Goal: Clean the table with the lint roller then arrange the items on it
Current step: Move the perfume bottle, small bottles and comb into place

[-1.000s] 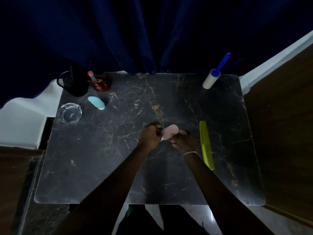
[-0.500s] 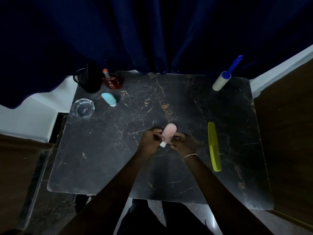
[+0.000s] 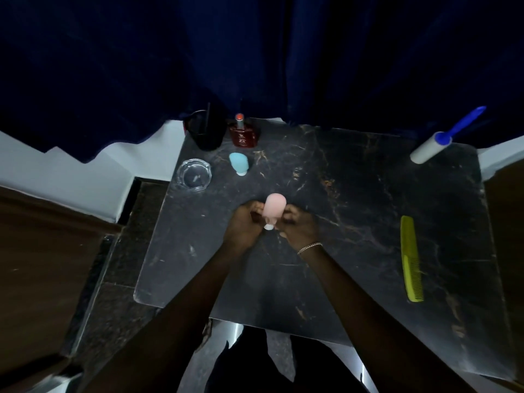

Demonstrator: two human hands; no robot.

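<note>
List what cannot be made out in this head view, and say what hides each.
Head view: label on the red bottle, too small and dim.
Head view: inside of the black cup, lost in shadow.
Head view: sides of the pink bottle, covered by left hand and right hand.

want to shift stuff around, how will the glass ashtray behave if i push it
The glass ashtray looks thick, so probably heavy for its size. It likely slides easily on the polished table, and it sits near the edge, so a fall could break it.
</note>
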